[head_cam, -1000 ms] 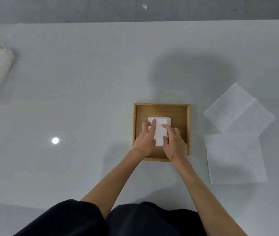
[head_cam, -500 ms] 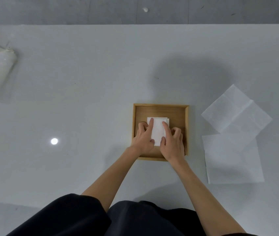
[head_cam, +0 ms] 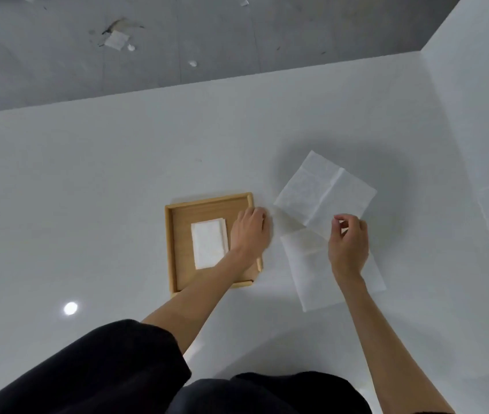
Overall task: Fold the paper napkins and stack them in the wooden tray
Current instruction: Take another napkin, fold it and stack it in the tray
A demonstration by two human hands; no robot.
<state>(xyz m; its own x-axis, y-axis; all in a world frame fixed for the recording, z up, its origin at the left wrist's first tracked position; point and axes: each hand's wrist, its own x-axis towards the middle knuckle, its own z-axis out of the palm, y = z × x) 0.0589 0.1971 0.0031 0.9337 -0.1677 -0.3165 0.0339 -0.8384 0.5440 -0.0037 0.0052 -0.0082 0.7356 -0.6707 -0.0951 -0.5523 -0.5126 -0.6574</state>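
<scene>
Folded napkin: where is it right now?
Head view, centre: the folded napkin lies flat inside the wooden tray, just left of the left hand at the tray's right rim.

White glossy bench (head_cam: 87,189) filling most of view, round ceiling-lamp reflection (head_cam: 70,308) near L front, soft shadow approx. centre-R, grey floor (head_cam: 43,70) beyond far edge w/ white scraps (head_cam: 115,40), white panel (head_cam: 482,85) at R.
</scene>
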